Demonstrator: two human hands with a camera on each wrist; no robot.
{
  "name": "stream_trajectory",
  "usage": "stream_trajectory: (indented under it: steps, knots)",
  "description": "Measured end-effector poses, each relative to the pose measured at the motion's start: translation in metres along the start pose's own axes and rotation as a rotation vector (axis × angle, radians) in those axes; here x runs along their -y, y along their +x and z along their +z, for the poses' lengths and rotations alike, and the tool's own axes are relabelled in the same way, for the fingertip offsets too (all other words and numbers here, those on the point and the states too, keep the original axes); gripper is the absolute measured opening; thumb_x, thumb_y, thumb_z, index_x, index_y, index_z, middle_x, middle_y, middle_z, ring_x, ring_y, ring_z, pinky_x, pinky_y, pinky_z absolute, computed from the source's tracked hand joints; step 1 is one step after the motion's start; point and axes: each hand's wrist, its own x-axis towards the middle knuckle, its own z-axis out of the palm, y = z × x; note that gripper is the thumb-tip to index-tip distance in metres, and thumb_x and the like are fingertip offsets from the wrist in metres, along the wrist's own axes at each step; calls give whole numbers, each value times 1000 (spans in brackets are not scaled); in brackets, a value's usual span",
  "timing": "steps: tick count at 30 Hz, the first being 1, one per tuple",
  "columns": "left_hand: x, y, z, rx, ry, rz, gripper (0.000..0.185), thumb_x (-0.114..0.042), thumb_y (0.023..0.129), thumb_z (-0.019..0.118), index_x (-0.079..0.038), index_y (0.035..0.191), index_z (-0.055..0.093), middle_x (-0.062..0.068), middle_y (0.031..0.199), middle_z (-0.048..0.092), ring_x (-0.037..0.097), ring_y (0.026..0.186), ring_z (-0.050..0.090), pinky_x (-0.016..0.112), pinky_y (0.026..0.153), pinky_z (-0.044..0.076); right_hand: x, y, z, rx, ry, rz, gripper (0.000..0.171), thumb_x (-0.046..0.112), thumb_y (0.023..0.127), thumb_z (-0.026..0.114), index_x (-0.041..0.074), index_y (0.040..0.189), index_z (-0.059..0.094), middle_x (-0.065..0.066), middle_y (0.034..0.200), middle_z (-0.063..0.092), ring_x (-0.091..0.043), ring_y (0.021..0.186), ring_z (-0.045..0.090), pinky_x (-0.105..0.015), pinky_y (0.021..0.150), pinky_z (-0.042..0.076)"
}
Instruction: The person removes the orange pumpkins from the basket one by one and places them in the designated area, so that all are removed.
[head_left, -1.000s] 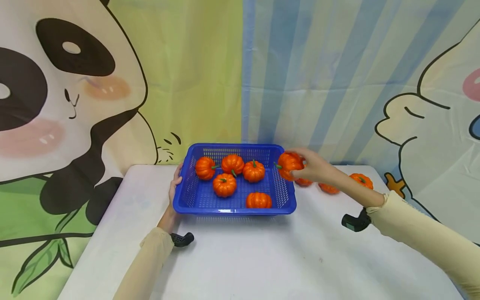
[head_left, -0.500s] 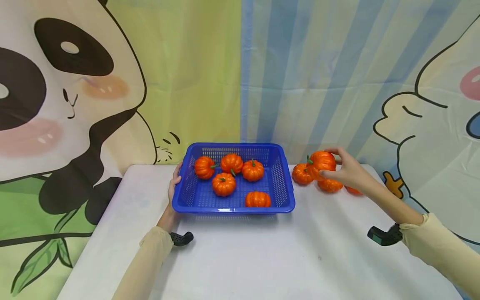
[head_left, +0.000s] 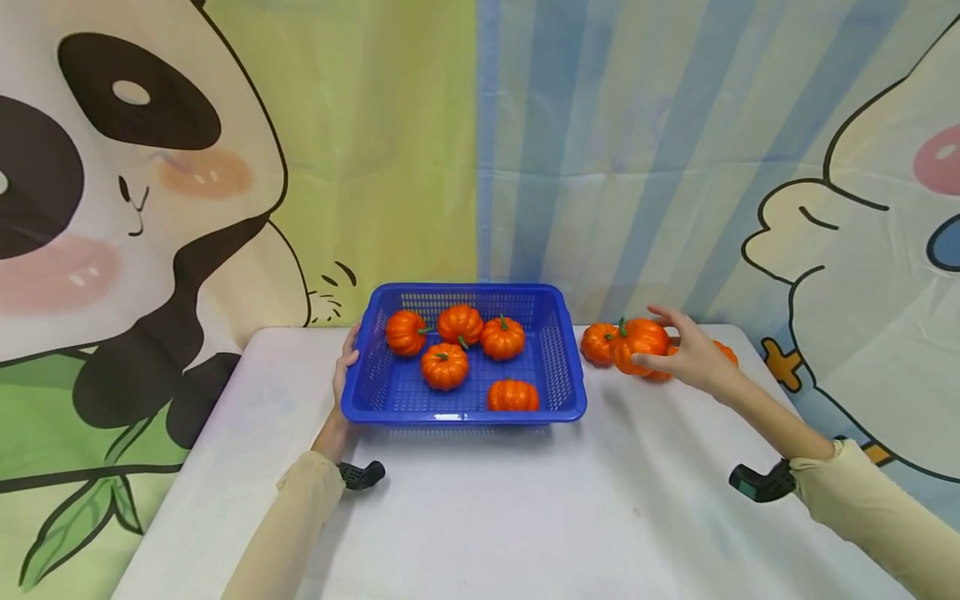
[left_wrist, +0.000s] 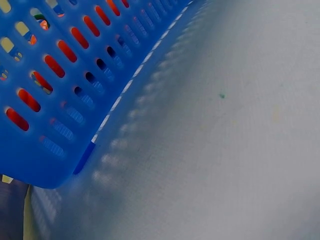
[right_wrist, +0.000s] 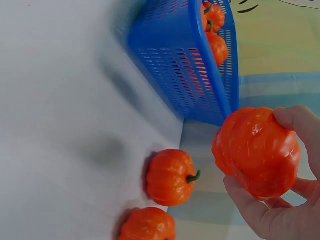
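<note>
A blue plastic basket (head_left: 461,417) stands on the white table with several orange toy pumpkins inside, one pumpkin (head_left: 445,367) near its middle. At the basket's left side my left hand (head_left: 345,367) holds the rim; in the left wrist view the basket wall (left_wrist: 45,130) fills the upper left, the fingers out of sight. To the right of the basket, my right hand (head_left: 693,354) grips a pumpkin (head_left: 641,346) between thumb and fingers. Close up in the right wrist view, this pumpkin (right_wrist: 257,152) appears above the table.
Right of the basket lies a pumpkin (head_left: 598,344), with another pumpkin (head_left: 726,352) farther right. One more is mostly hidden behind the held pumpkin and right hand. A printed cloth (head_left: 570,167) hangs directly behind the table.
My right hand has carried its pumpkin from the basket's right rim rightward to the loose pumpkins, then slightly lower. The left hand and basket have stayed put.
</note>
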Motion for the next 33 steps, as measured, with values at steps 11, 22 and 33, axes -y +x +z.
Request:
stream_trajectory:
  steps: [11, 22, 33]
  knots:
    - [3, -3, -1, -6, -1, -16, 58, -12, 98, 0, -34, 151, 7, 4, 165, -8, 33, 151, -1, 45, 121, 17, -22, -8, 21, -42, -52, 41, 75, 35, 86, 70, -7, 136, 32, -30, 134, 38, -42, 114, 47, -53, 89, 53]
    - [0, -2, -5, 15, 16, 15, 57, -15, 100, 3, -34, 153, 7, 4, 165, -6, 34, 149, 3, 32, 112, 36, -37, 1, 43, -8, -77, 75, 75, 45, 84, 69, -1, 132, 34, -26, 130, 48, -41, 113, 53, -52, 91, 53]
    - [4, 1, -6, 15, 26, 8, 59, -14, 98, 1, -35, 153, 7, 5, 165, -6, 34, 149, 4, 39, 118, 27, -49, 12, 49, 19, -182, 55, 92, 54, 82, 69, -8, 142, 36, -36, 141, 39, -50, 124, 44, -64, 96, 45]
